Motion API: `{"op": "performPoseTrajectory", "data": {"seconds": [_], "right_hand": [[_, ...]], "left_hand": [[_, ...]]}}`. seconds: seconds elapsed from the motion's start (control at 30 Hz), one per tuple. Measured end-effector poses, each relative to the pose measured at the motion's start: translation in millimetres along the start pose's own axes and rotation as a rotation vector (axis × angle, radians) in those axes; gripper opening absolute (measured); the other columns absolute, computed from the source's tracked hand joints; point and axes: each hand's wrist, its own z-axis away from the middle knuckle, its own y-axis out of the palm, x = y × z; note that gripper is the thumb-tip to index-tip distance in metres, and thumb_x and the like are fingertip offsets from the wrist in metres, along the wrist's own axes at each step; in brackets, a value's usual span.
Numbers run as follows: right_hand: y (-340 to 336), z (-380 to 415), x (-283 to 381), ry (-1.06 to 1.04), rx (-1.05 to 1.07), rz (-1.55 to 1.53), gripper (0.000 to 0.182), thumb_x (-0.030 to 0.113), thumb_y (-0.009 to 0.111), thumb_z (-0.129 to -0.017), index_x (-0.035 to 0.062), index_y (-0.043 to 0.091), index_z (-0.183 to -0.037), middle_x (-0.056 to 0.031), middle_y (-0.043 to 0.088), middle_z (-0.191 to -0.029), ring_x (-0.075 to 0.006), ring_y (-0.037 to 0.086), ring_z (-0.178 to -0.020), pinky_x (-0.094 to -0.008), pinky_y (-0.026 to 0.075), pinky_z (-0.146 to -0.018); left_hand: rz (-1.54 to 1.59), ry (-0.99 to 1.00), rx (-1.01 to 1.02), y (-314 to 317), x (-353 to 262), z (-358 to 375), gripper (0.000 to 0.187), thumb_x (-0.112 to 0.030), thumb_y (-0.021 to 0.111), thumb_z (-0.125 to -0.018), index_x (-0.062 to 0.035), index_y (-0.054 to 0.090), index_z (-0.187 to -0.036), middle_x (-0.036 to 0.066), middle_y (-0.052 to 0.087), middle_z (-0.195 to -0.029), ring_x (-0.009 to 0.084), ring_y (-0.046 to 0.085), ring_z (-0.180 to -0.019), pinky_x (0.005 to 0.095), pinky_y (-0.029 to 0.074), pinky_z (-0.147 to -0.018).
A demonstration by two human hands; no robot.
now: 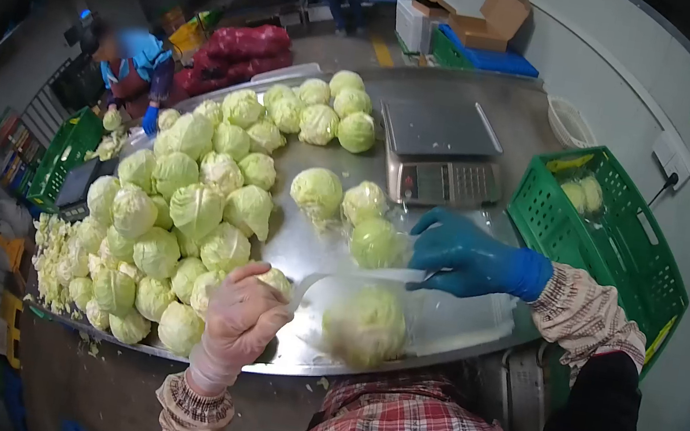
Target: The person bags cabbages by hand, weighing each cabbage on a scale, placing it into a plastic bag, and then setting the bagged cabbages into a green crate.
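A clear plastic bag (453, 325) lies low over the metal table, its upper edge stretched between my two hands. Inside or under the film is a cabbage (365, 321), blurred by motion. My left hand (244, 321), in a thin clear glove, is closed on the bag's left edge, beside the cabbage pile (162, 215). In a blue glove, my right hand (468, 256) pinches the bag's other side near its fingertips. Just beyond the bag sit three loose cabbages, the nearest a smooth green cabbage (375, 243).
A digital scale (443, 154) stands at the table's far side. To the right is a green crate (617, 247) with wrapped cabbages in it. Across the table a person in blue gloves (130, 72) works near red mesh sacks (239, 57). Cardboard boxes (490, 23) stand at the back.
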Motion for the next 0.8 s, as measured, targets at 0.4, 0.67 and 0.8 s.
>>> {"op": "performPoseTrajectory", "data": {"seconds": [0.4,0.67,0.8], "right_hand": [[95,145,84,0.034,0.496,0.253,0.011,0.021,0.063,-0.065,0.0151,0.055,-0.070,-0.0012,0.053,-0.074,-0.0195,0.055,-0.076,-0.0382,0.040,-0.080],[58,95,121,0.381,0.229,-0.007,0.019,0.032,0.070,-0.072,0.0147,0.066,-0.080,-0.0034,0.059,-0.071,-0.0232,0.058,-0.069,-0.0346,0.043,-0.065],[107,43,124,0.291,0.047,-0.133,0.018,0.027,0.066,-0.075,0.0099,0.067,-0.079,-0.0053,0.061,-0.071,-0.0271,0.061,-0.069,-0.0371,0.047,-0.062]], "left_hand": [[-0.421,0.382,0.588,58,-17,135,0.018,-0.021,0.061,-0.072,-0.0105,0.061,-0.087,-0.001,0.049,-0.068,0.0152,0.052,-0.057,0.0269,0.041,-0.046],[-0.366,0.263,0.454,71,-24,147,0.030,-0.011,0.066,-0.063,-0.0077,0.059,-0.092,0.004,0.056,-0.081,0.0191,0.059,-0.070,0.0291,0.050,-0.056],[-0.320,0.229,0.299,73,-19,142,0.034,-0.012,0.074,-0.059,-0.0086,0.059,-0.089,0.003,0.057,-0.082,0.0177,0.059,-0.070,0.0287,0.048,-0.055]]}}
